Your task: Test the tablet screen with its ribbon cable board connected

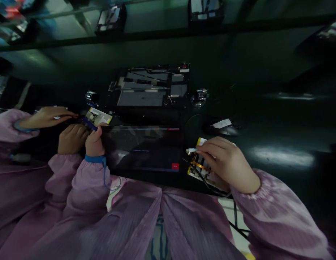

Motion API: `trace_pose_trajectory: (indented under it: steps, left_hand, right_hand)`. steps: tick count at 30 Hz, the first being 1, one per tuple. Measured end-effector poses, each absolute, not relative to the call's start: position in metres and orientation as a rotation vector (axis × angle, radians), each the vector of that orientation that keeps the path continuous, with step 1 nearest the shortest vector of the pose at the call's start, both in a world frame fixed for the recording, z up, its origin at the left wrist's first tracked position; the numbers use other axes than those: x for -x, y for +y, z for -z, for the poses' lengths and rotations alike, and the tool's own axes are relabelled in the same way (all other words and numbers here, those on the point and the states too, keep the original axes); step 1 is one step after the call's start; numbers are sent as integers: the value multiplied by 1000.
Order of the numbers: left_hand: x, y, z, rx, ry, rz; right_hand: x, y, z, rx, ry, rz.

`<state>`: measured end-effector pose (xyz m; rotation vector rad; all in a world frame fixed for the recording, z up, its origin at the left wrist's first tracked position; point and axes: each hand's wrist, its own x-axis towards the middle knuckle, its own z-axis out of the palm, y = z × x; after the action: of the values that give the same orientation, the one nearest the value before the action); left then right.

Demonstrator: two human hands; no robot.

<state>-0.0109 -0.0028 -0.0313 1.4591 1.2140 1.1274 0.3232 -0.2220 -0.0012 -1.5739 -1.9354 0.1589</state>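
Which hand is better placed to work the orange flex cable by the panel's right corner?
Right. The right hand already rests on the flex cable; the left hand is across the panel, at the small board.

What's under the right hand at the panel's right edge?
Under the right hand lies a small board with yellow-edged backing, an orange flex strip and black wires, beside the dark panel. The hand covers the board's far part, so that stays hidden.
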Motion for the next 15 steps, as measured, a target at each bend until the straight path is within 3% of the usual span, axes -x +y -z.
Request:
trace_pose_trajectory:
  steps: [15]
  left_hand:
    - [0, -10, 30, -1198, 1299, -1097]
  right_hand:
    - [-314, -221, 29, 1519, -1786, -218]
